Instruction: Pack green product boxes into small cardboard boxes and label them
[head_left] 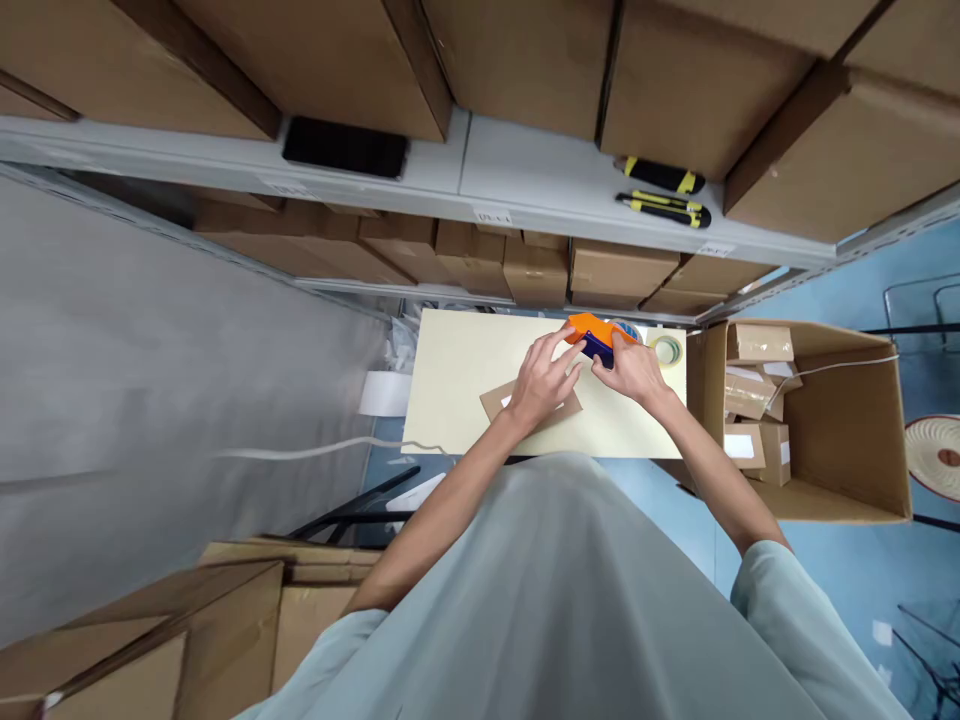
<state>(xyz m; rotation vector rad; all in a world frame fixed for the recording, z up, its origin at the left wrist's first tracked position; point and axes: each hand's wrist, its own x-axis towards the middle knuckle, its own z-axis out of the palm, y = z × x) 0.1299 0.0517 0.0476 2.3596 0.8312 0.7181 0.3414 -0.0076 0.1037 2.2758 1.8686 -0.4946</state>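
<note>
My right hand (630,368) is closed around an orange and dark blue tape dispenser (592,332), held above the pale yellow tabletop (450,375). My left hand (541,378) reaches to the dispenser's left end, fingers apart, the fingertips at or touching its orange part. Below my left hand lies a small flat cardboard parcel (495,400) with a white label, partly covered by the hand. A roll of tape (666,350) rests on the table just right of my right hand. Another roll with blue on it (627,328) shows partly behind the dispenser.
Shelves of cardboard boxes (517,60) hang over the table's far side. Two yellow-black utility knives (664,192) and a black flat object (345,148) lie on the shelf edge. An open carton (847,420) with several small parcels stands right. A white cable (322,450) runs left.
</note>
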